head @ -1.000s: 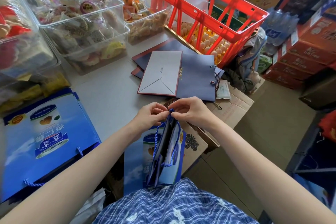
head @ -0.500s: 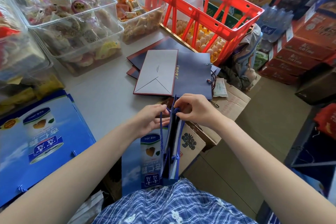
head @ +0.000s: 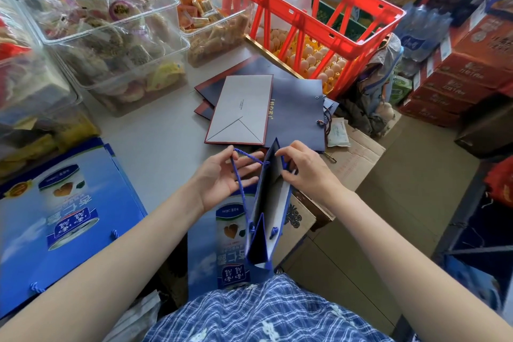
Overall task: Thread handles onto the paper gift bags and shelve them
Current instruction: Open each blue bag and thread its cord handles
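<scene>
Left hand [head: 224, 175] pinches the blue cord [head: 238, 175] between thumb and fingertip, other fingers loose. Right hand [head: 305, 168] grips the rim of the open blue bag [head: 266, 216], fingers curled over it. The bag stands on the person's lap, just off the surface [head: 155, 141] edge. At 10 o'clock, clear tubs [head: 111, 44] packed with wrapped pastries; at 12, a smaller tub of snacks [head: 211, 28]. At 1 o'clock a red crate [head: 302, 8] sits over a tray of eggs [head: 319, 64]. Flat navy bags [head: 294, 111] lie at 12, near the hands. Finished blue bags [head: 55, 216] stacked at 9. Bare floor [head: 416, 189] opens up at 3, boxes [head: 458, 78] beyond.
</scene>
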